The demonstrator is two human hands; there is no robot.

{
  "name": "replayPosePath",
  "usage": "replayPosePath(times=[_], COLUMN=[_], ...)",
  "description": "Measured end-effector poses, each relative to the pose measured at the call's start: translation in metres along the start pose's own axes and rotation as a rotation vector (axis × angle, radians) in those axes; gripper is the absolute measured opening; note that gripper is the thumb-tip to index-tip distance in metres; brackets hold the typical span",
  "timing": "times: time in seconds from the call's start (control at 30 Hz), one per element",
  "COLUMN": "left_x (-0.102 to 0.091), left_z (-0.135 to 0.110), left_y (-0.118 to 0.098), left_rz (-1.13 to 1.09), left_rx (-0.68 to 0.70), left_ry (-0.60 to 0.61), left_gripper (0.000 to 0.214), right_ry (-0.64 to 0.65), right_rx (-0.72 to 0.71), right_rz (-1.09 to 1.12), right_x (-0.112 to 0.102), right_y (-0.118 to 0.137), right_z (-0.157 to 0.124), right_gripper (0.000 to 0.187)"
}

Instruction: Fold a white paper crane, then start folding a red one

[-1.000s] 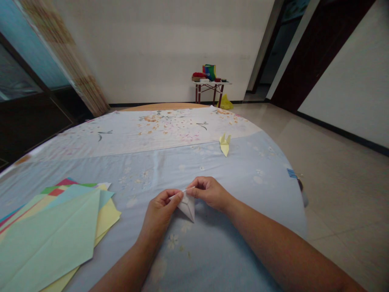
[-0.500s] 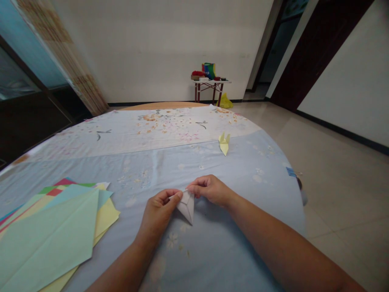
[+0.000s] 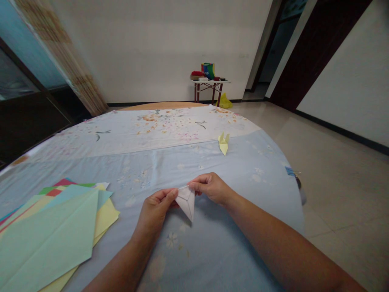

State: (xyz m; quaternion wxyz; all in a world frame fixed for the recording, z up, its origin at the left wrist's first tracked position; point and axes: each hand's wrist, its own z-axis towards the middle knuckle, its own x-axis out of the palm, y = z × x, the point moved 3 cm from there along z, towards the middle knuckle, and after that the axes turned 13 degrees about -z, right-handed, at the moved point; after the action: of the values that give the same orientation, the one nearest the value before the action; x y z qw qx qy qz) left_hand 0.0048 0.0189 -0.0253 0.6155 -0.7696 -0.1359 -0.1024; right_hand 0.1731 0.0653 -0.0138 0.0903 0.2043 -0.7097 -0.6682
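A small folded white paper piece, pointed downward, is held just above the light blue floral tablecloth. My left hand pinches its upper left edge with thumb and fingers closed. My right hand pinches the upper right corner, fingers curled. Both forearms reach in from the bottom of the view. A finished yellow folded paper figure lies farther back on the cloth, apart from both hands.
A fanned stack of coloured paper sheets lies at the left near edge. The round table's edge drops off at the right to a tiled floor. A small table with coloured items stands by the far wall.
Both hands have lifted slightly and drawn a little apart, spreading the top of the white folded piece wider. The paper stack and yellow figure have not moved.
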Motion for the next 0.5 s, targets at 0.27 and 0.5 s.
replayPosePath(times=[0.27,0.5], left_x=[0.0038,0.0010], left_z=[-0.0008,0.0001], left_y=[-0.0024,0.0006], left_rz=[-0.074,-0.065], left_rx=[-0.004,0.012], left_ry=[-0.057,-0.062], left_gripper=[0.045,0.029], right_ry=[-0.017,-0.029], right_rx=[0.008,-0.023], right_rz=[-0.006,-0.009], right_x=[-0.0008,0.0006], right_y=[-0.0027,-0.0050], right_z=[0.0002,0.0004], right_gripper=[0.037,0.033])
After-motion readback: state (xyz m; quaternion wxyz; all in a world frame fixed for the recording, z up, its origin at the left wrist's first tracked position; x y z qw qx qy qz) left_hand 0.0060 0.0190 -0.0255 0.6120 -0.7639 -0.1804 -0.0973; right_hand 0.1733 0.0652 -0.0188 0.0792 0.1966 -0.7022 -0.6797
